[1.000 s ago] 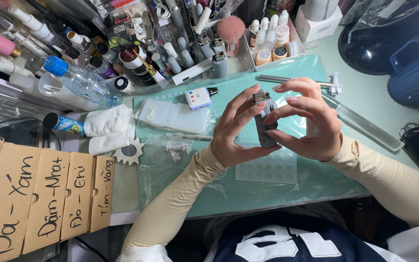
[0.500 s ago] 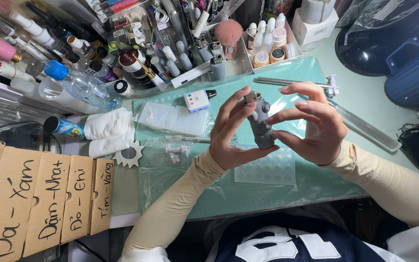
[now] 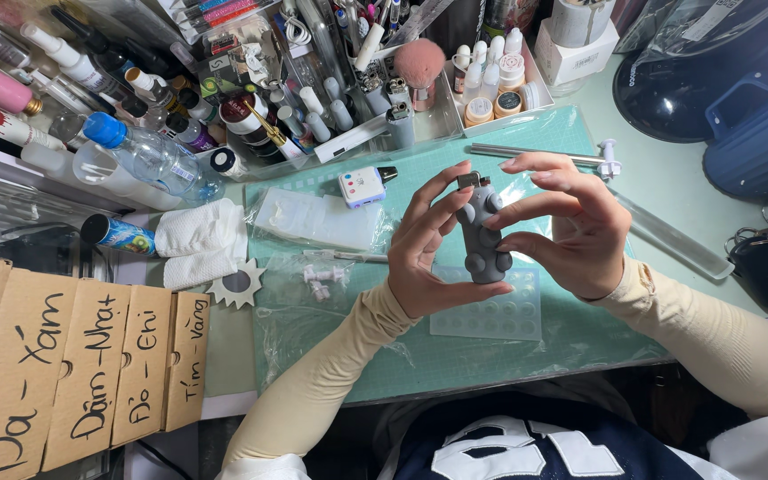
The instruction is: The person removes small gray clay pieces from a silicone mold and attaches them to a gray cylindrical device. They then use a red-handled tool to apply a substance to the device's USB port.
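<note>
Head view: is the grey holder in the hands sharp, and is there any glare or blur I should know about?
Head view: the grey holder is sharp between the left hand and right hand; light is even with soft shadows; mild glare on the plastic bags and the water bottle; the edges bend slightly from the wide lens; the dark top-right corner is underexposed.

Cream sleeves [image 3: 313,400] (navy jersey [image 3: 526,444])
</note>
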